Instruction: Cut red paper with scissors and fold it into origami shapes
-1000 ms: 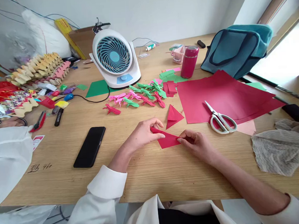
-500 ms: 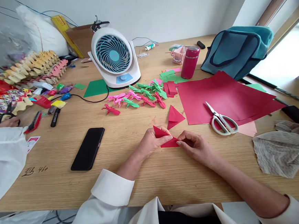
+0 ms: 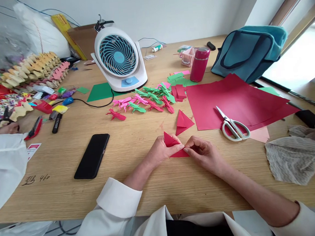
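A small piece of red paper (image 3: pixel 173 146), partly folded, lies on the wooden table (image 3: pixel 157 183) in front of me. My left hand (image 3: pixel 161 150) pinches its left side, where a flap stands up. My right hand (image 3: pixel 204 152) pinches the right side, fingertips almost touching the left hand's. A folded red triangle (image 3: pixel 183 122) lies just beyond the hands.
Large red sheets (image 3: pixel 235 102) with scissors (image 3: pixel 233 126) lie to the right, a grey cloth (image 3: pixel 296 154) nearer. A black phone (image 3: pixel 92 156) lies left. Behind are folded paper figures (image 3: pixel 142 102), a fan (image 3: pixel 118 59), a red bottle (image 3: pixel 199 64), a teal bag (image 3: pixel 247 51). Another person's white sleeve (image 3: pixel 3 166) is at left.
The red paper has been folded smaller. My hands have come closer together over it, and a flap now stands up at the left.
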Available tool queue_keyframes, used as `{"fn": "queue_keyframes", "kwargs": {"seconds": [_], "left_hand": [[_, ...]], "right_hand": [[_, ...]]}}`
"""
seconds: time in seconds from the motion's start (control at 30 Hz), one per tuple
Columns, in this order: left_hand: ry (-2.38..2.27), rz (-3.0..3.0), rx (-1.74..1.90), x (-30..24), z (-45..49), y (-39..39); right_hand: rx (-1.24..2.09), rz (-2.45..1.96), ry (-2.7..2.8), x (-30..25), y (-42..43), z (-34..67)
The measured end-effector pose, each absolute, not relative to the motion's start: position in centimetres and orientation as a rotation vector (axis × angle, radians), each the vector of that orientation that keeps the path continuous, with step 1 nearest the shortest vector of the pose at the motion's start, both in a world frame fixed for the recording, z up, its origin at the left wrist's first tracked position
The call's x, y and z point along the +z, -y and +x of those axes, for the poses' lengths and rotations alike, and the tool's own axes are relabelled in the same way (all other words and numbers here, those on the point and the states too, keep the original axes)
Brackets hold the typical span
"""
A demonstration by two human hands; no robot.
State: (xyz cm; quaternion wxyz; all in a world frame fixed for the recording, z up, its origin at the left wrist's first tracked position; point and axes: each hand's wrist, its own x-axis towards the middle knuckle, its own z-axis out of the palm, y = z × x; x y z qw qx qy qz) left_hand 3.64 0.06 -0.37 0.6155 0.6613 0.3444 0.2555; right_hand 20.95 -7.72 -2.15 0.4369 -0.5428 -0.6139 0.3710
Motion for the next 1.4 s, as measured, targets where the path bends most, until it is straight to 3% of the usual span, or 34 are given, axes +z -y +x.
{"fn": "queue_keyframes", "kwargs": {"seconds": [0.57,1.0,1.4], "left_hand": [[-0.814,1.547,0.617,-0.4,3.5,0.1],[-0.856,1.061,0.811,-0.6,2.2,-1.6],[-0.900,1.065,0.688,-1.1,2.2,-1.5]], "right_hand": [[0.986,-1.320,1.486,-2.0,7.7,20.5],[1.088,-1.374,1.458,-2.1,7.4,21.3],[1.125,-1.351,1.313,-3.1,7.0,21.6]]}}
